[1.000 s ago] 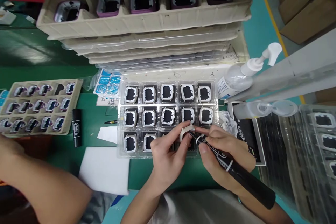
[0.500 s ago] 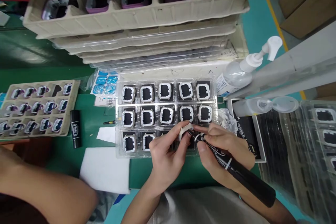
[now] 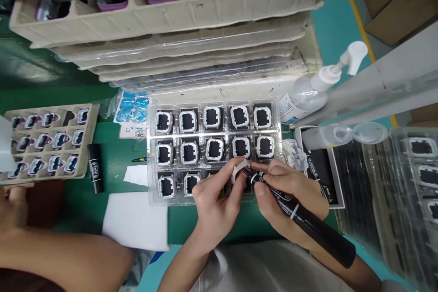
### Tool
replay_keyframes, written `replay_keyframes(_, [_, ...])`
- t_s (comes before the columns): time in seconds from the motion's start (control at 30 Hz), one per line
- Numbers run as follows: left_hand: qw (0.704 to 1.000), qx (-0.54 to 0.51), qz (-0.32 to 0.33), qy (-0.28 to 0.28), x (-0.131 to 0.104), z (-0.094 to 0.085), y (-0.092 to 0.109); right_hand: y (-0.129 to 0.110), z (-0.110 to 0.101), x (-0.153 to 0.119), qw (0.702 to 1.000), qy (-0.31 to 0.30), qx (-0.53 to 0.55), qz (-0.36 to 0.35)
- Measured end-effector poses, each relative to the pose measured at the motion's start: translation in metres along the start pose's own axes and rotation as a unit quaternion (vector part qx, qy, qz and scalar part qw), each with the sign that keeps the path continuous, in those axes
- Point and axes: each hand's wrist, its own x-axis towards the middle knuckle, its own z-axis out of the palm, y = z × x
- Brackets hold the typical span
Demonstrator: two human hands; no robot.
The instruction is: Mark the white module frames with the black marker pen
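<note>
Between the thumb and fingers of my left hand is a small whitish watch case, tilted on edge. My right hand grips a black marker pen, its tip touching or very near the case; the fingers hide the exact contact. One right fingertip also rests against the case. Both hands are over the lower right of a clear plastic tray. Several white square watch cases with dark insides sit in its pockets. My hands cover some pockets of the bottom row.
Stacked pulp trays rise behind. A pump bottle stands at right, above an open box. Another tray of cases, a capped black marker and a white pad lie left. A co-worker's arm reaches in at left.
The watch case is turned slightly in my left hand, with the pen still against it. The view has shifted a little. At left, the co-worker's hand and a whitish object have come into view.
</note>
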Motion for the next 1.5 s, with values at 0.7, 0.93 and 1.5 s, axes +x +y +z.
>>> replay_keyframes(0.7, [1.000,0.019,0.010,0.011,-0.0010,0.0011,0.0004,0.0010,0.0059,-0.0018,1.000,0.016,0.003,0.007])
replay_keyframes(0.93, [1.000,0.010,0.002,0.011,0.0001,0.0015,0.0020,-0.0003,0.0052,-0.0036,0.999,0.019,0.000,0.030])
replay_keyframes(1.5, [1.000,0.002,0.011,0.013,0.0002,0.0012,-0.0003,-0.0013,0.0093,-0.0038,0.999,0.037,-0.014,0.020])
